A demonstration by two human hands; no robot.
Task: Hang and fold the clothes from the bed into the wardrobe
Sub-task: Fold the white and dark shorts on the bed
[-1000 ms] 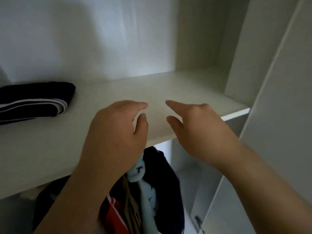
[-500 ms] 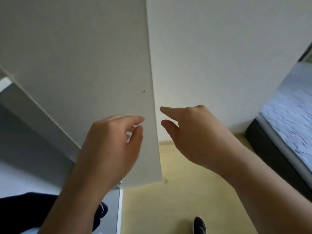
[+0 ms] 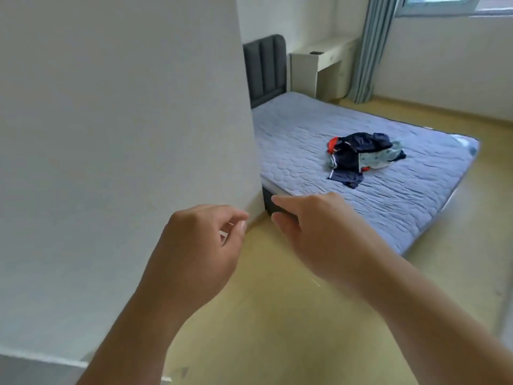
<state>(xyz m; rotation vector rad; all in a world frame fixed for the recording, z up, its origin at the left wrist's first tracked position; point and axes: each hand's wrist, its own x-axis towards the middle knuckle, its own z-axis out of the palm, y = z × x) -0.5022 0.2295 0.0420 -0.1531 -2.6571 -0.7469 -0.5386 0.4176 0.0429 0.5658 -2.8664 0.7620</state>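
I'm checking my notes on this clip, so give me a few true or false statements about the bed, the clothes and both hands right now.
A pile of clothes lies on the bed. True.
The left hand holds a hanger. False: it holds nothing.
The right hand is empty. True.
The headboard is red. False: it is dark grey.

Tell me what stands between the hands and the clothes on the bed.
Nothing visible does. The left hand and right hand are empty, held out over the floor. The clothes lie mid-bed, with only floor and bare bed between. The white wall stands to the left, off that line.
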